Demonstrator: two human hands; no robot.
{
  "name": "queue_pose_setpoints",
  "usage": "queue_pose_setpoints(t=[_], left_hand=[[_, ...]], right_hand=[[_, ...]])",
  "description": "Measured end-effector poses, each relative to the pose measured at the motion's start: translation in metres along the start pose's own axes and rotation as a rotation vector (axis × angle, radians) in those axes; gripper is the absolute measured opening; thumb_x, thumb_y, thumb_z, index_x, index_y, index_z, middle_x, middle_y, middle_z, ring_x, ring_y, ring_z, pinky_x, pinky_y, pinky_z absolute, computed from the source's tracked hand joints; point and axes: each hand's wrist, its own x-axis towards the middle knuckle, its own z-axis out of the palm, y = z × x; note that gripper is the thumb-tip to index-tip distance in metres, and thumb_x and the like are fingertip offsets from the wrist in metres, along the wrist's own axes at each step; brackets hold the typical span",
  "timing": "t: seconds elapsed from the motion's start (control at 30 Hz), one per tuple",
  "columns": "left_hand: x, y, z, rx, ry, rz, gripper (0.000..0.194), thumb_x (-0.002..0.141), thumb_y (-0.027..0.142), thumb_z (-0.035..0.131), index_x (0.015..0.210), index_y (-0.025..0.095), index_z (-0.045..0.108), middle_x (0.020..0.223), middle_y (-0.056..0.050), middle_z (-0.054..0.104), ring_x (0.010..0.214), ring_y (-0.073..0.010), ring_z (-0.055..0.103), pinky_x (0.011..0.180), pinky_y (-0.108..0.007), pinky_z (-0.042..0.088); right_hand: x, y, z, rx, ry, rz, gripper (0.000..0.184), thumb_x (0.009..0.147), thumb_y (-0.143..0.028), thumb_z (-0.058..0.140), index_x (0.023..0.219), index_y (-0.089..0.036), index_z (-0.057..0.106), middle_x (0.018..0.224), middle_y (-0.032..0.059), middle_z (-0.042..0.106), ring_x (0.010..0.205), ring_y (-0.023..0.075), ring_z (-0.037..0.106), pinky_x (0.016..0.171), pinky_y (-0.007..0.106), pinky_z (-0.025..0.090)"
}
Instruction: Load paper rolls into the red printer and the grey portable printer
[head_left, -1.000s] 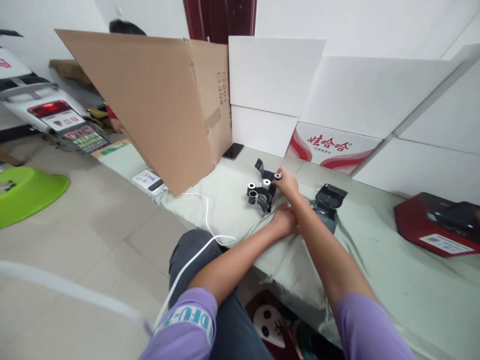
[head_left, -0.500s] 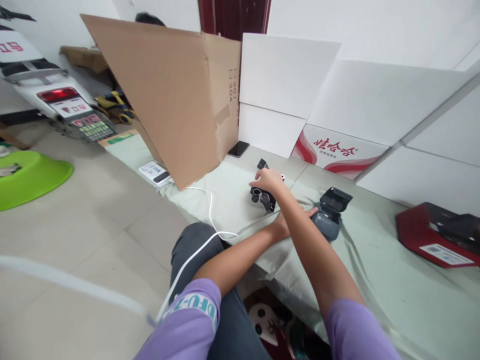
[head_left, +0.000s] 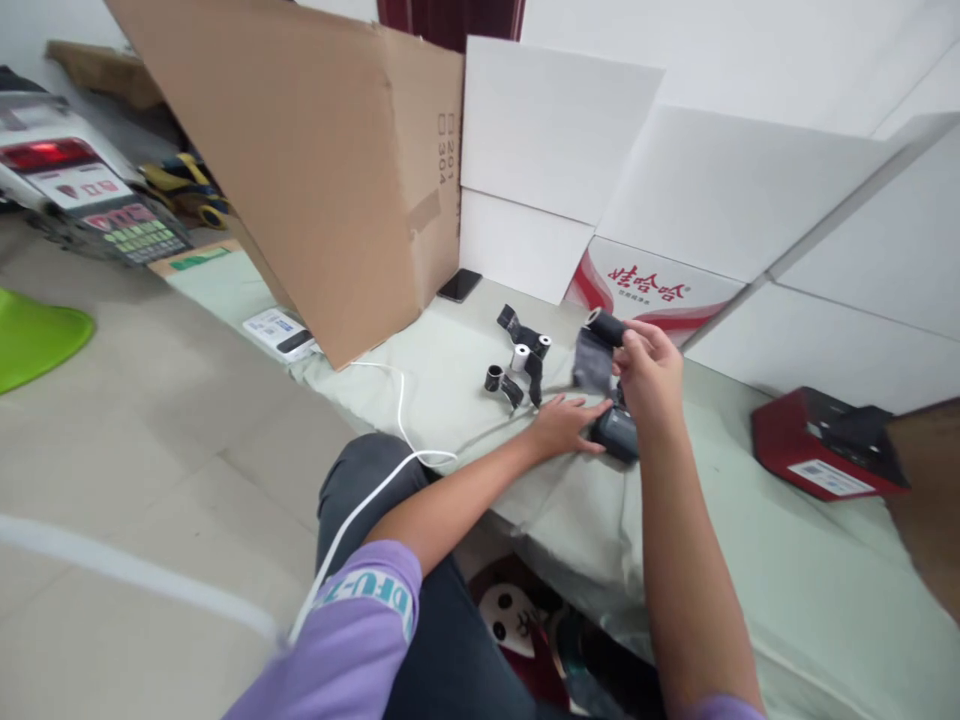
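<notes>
Over on the cloth-covered desk [head_left: 795,570], a big cardboard box [head_left: 300,170] looms at ten o'clock from the dark case [head_left: 616,437], a red machine [head_left: 780,440] at three. Left hand [head_left: 564,428], fingers spread, touches the case; right hand [head_left: 654,378] pinches a black roll [head_left: 609,328] at twelve, strip [head_left: 592,366] dangling! Small rolls [head_left: 520,358] lie at ten.

black cylindrical roll [head_left: 610,330] with pale core, small white cylindrical roll [head_left: 519,358], dark grey plastic device [head_left: 616,434], pale green cloth cover [head_left: 735,540], brown cardboard panel [head_left: 300,170] with black print, white carton panel [head_left: 628,316] with red lettering and waves, purple fabric sleeve [head_left: 322,655] banded teal and white
</notes>
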Motion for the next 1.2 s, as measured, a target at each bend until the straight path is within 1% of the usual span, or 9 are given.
queue_pose_setpoints(t=[0.2,0.27,0.4,0.7,0.87,0.93,1.03,1.1,1.2], left_hand=[[0.002,-0.004,0.006,-0.048,-0.004,-0.01,0.092,0.084,0.06,0.07,0.161,0.031,0.028,0.15,-0.008,0.058,0.148,-0.026,0.044,0.127,-0.047,0.023],[0.002,-0.004,0.005,-0.045,-0.015,0.0,0.091,0.086,0.059,0.069,0.162,0.03,0.028,0.152,-0.008,0.056,0.149,-0.0259,0.043,0.127,-0.047,0.023],[0.0,-0.002,0.004,-0.026,-0.015,-0.007,0.089,0.087,0.057,0.068,0.162,0.031,0.027,0.152,-0.007,0.056,0.149,-0.0248,0.043,0.127,-0.045,0.023],[0.0,-0.002,0.007,-0.019,0.003,-0.007,0.091,0.086,0.058,0.069,0.162,0.031,0.027,0.15,-0.01,0.058,0.149,-0.0243,0.043,0.126,-0.045,0.024],[0.0,-0.002,0.007,-0.019,0.007,-0.013,0.091,0.086,0.057,0.069,0.162,0.029,0.027,0.15,-0.01,0.058,0.148,-0.0252,0.045,0.126,-0.046,0.025],[0.0,-0.002,0.006,-0.021,0.006,-0.006,0.091,0.087,0.057,0.069,0.162,0.028,0.027,0.15,-0.009,0.058,0.147,-0.0257,0.045,0.126,-0.046,0.025],[-0.001,-0.001,0.006,-0.023,0.039,0.048,0.086,0.09,0.054,0.066,0.162,0.028,0.027,0.159,-0.008,0.048,0.151,-0.0246,0.04,0.126,-0.044,0.025],[-0.001,0.003,0.006,-0.042,0.091,0.105,0.08,0.092,0.053,0.063,0.161,0.027,0.031,0.164,-0.007,0.04,0.153,-0.0234,0.036,0.124,-0.04,0.027],[0.001,0.013,0.007,-0.102,0.184,0.124,0.072,0.095,0.051,0.059,0.159,0.025,0.037,0.16,-0.006,0.047,0.15,-0.0221,0.04,0.119,-0.037,0.034]], right_hand=[[-0.033,0.047,-0.07,-0.025,0.122,0.13,0.047,0.078,-0.06,0.065,0.107,-0.023,0.061,0.081,0.003,0.065,0.072,0.0195,0.067,0.061,0.029,0.049],[-0.04,0.067,-0.087,-0.127,0.166,0.137,0.044,0.076,-0.056,0.068,0.103,-0.021,0.064,0.083,0.0038,0.067,0.074,0.019,0.065,0.067,0.03,0.05],[-0.049,0.093,-0.108,-0.397,0.131,0.128,0.039,0.078,-0.05,0.065,0.101,-0.019,0.068,0.088,0.0064,0.07,0.078,0.0191,0.062,0.071,0.031,0.049],[-0.048,0.106,-0.104,-0.519,0.092,0.095,0.035,0.08,-0.044,0.058,0.105,-0.02,0.065,0.097,0.0066,0.069,0.079,0.0187,0.057,0.07,0.03,0.046],[-0.045,0.112,-0.102,-0.586,0.092,0.064,0.02,0.076,-0.036,0.06,0.085,-0.019,0.067,0.101,0.0099,0.064,0.092,0.0221,0.057,0.084,0.035,0.049],[-0.044,0.116,-0.102,-0.583,0.171,0.078,0.028,0.074,-0.038,0.063,0.094,-0.018,0.068,0.111,0.0127,0.061,0.099,0.0236,0.058,0.089,0.038,0.049],[-0.043,0.121,-0.101,-0.432,0.273,0.109,0.062,0.077,-0.046,0.065,0.131,-0.018,0.055,0.137,0.0173,0.053,0.113,0.0247,0.059,0.094,0.039,0.051],[-0.043,0.123,-0.1,-0.291,0.237,0.137,0.075,0.079,-0.052,0.063,0.145,-0.02,0.043,0.148,0.0174,0.049,0.124,0.0245,0.057,0.098,0.037,0.051],[-0.043,0.124,-0.098,-0.177,0.196,0.143,0.079,0.08,-0.059,0.06,0.148,-0.021,0.045,0.149,0.0161,0.051,0.128,0.0243,0.058,0.1,0.035,0.051]])
